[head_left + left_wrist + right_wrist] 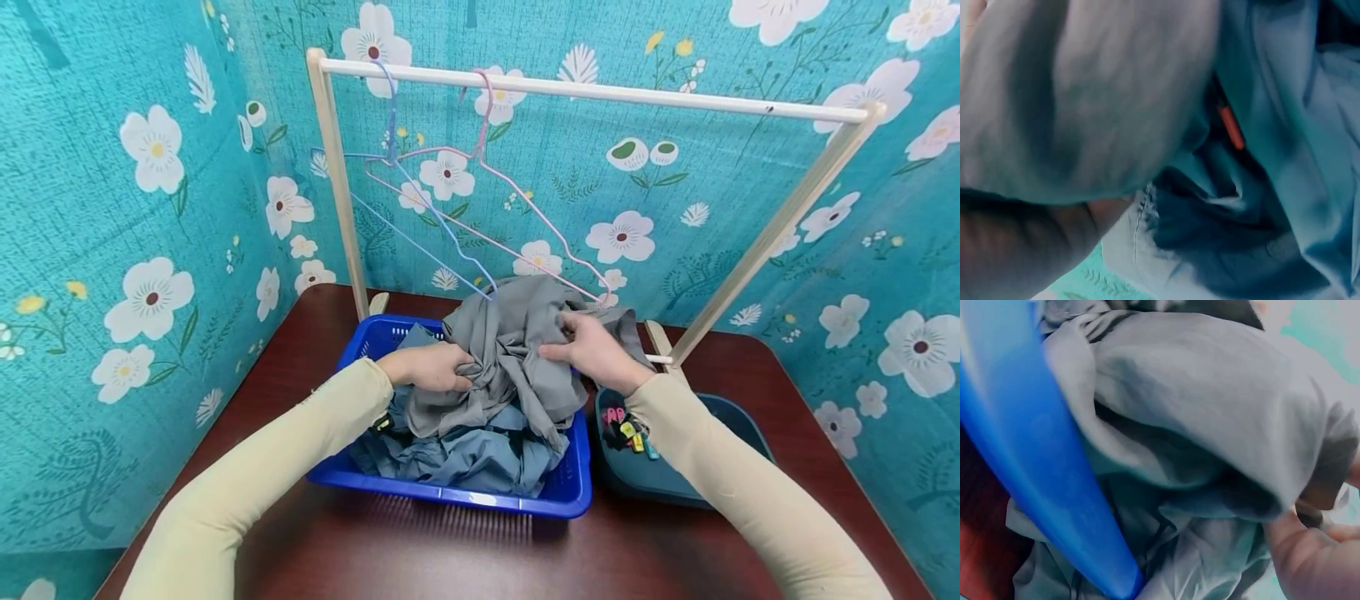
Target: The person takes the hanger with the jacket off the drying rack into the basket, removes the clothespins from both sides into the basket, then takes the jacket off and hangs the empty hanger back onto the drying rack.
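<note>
A grey garment [525, 375] lies bunched over the back of a blue plastic basket [480, 498], part of it spilling past the right rear rim. My left hand [431, 367] pinches its left side between thumb and fingers; in the left wrist view the cloth [1085, 94] covers most of those fingers. On the other side my right hand [596, 346] grips a fold, and the right wrist view has the thumb [1297, 544] under the grey cloth [1210, 387]. Blue-grey clothes [472, 458] fill the basket beneath.
Behind the basket stands a wooden rack with a white rail [600, 90]. A blue hanger [442, 221] and a pink hanger [540, 218] hang from it, their lower ends close to the garment. At right, a dark tub [667, 479] holds several coloured clips [630, 433], beneath my right forearm.
</note>
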{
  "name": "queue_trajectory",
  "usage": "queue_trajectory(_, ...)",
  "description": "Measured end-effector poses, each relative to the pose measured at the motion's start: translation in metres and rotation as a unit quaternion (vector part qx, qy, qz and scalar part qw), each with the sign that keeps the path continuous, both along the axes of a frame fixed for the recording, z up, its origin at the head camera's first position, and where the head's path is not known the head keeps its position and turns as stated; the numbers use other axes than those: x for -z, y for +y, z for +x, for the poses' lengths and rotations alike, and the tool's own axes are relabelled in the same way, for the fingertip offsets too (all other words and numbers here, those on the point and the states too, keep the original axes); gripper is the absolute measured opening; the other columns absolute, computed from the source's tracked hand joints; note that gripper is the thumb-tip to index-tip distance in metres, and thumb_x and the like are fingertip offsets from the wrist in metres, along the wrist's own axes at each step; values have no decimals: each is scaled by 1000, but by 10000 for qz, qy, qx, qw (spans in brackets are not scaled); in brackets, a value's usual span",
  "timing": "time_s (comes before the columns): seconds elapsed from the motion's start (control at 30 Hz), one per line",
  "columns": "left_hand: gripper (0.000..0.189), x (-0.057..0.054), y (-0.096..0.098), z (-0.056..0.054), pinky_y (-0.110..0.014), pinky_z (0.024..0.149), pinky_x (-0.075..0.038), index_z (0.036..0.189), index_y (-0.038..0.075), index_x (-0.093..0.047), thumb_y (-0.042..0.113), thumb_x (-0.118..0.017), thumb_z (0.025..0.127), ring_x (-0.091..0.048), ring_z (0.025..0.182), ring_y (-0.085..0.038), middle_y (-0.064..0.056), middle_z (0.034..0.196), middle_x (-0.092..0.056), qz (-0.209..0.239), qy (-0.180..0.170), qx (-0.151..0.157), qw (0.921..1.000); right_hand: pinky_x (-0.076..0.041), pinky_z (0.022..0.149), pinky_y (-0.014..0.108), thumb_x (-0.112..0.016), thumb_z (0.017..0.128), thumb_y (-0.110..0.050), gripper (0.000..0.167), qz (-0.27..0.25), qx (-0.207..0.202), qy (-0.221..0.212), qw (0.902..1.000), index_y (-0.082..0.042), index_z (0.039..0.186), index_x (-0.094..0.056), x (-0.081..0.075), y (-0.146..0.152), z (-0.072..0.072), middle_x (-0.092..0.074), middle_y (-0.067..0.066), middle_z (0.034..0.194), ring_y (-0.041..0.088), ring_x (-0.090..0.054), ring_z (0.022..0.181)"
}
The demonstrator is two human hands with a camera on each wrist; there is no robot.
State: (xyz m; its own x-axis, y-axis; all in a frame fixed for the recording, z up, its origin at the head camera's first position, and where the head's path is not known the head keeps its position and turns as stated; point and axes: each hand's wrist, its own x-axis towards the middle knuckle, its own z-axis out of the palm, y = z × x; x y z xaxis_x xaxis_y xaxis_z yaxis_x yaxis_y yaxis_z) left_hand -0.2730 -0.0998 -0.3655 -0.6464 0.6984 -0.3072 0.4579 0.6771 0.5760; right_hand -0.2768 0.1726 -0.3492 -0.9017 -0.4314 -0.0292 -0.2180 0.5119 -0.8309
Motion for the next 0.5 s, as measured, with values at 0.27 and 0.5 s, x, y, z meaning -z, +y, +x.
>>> queue_trajectory(0.27, 45, 2, 11, 1, -32, 96, -38, 140, 3, -43, 25, -47, 100, -50, 118, -20, -11, 131, -52, -908, -196, 225, 9954, -47, 64, 29, -69, 86, -9, 37, 1494, -1125, -138, 9823, 5, 117, -54, 8, -26, 8, -59, 16, 103, 16, -61, 76)
queue_trajectory(0.5, 37, -37, -13, -24, -36, 79, -45, 131, 10, -51, 31, -46, 101, -54, 91, -18, -10, 118, -55, -340, -566, -534, 9964, -37, 53, 27, -68, 87, -10, 49, 2001, -1609, -636, 9644, 4, 129, -48, 10, -26, 10, -58, 13, 104, 10, -50, 61)
